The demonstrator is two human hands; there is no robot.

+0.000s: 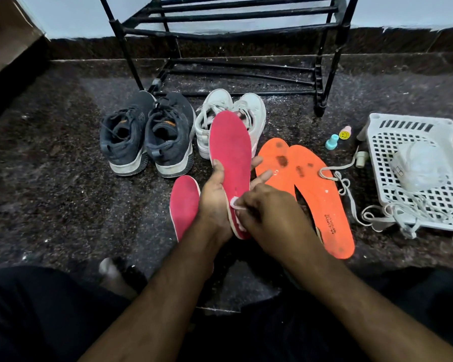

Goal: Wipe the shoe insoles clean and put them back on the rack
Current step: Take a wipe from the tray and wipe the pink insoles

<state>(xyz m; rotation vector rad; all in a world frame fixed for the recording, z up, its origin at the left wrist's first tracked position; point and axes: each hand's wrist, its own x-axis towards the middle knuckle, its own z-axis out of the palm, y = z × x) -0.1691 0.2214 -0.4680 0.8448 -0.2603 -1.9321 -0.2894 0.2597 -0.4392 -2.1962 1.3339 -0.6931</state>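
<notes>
Hands meet low at centre over a dark speckled floor. The left hand has its grip around a pink insole, held tilted with its toe pointing away. The right hand pinches a small white wipe against the insole's heel. A second pink insole lies on the floor just left of the hands. Two orange insoles, stained dark, lie overlapping to the right. Behind stand grey shoes and white shoes, the held insole partly hiding the white pair. A black rack stands behind the shoes by the wall. At right, a white basket holds a pale wrapped bundle, with white laces trailing out over the floor. Two small bottles stand beside it.
</notes>
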